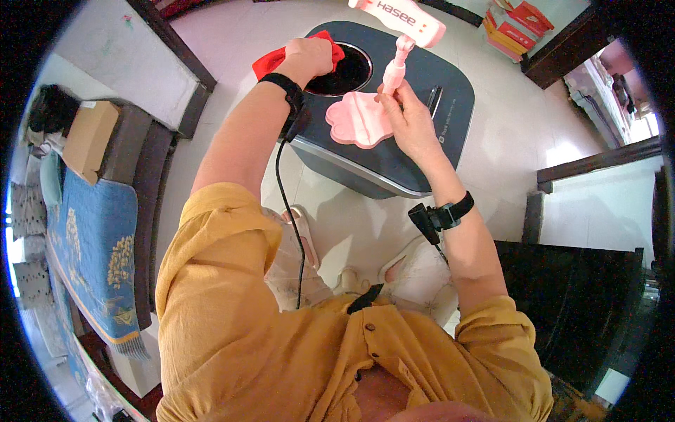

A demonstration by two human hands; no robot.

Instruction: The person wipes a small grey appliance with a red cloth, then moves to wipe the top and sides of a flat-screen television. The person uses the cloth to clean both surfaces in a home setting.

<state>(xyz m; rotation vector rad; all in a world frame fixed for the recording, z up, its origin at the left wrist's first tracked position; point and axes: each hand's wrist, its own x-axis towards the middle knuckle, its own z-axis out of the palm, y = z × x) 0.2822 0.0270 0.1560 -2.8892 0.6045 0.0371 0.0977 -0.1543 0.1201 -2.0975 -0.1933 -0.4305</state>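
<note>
In the head view, my left hand [310, 57] grips a red cloth [270, 63] at the left rim of a round glossy black panel [350, 71] with a metal ring. The panel is set into the dark rounded top [422, 169] of a low table-like unit. My right hand [414, 124] pinches the lower stem of a pink phone stand [394, 74] between thumb and fingers. Its scalloped base [361, 124] is tilted over the tabletop; whether they touch I cannot tell. The stand's pink holder head [403, 21], marked Hasee, points away at the top.
Right of my hand is a slim black handle [435, 100] on the tabletop. At left stands a seat with a blue patterned cover [97, 237] and a cardboard box [89, 137]. Stacked boxes [517, 29] are at the back right. A black cable [287, 200] hangs from my left wrist.
</note>
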